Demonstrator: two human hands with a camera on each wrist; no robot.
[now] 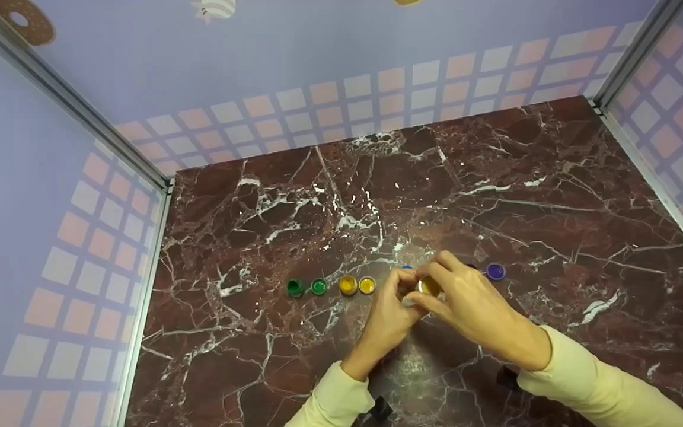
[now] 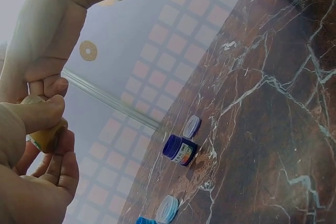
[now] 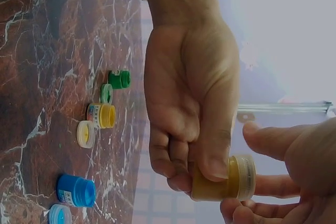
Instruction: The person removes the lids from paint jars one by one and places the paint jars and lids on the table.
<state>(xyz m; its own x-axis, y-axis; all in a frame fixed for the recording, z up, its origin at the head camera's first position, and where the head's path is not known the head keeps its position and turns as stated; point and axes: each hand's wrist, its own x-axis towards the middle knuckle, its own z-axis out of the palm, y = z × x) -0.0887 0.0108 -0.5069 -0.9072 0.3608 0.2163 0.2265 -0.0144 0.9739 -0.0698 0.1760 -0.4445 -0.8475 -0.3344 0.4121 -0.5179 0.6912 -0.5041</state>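
Both my hands meet around a small ochre-yellow paint jar (image 3: 210, 184), raised off the table in the wrist views. With thumb and fingers, my left hand (image 1: 390, 314) grips the jar's body. My right hand (image 1: 478, 302) has its fingers curled about the clear screw lid (image 3: 245, 177), which sits on the jar's end. In the right wrist view the right thumb stands a little above the lid's rim, while other fingers are behind and under it. Seen from the left wrist, the left thumb (image 2: 44, 115) lies across the jar and covers much of it.
Along the marble table (image 1: 294, 356) stand opened paint jars with lids beside them: green (image 1: 294, 288), yellow (image 1: 348, 285), blue (image 3: 77, 190) and purple (image 2: 180, 150). My hands partly hide the blue and purple jars from the head camera. Tiled-pattern panels (image 1: 318, 112) enclose the table.
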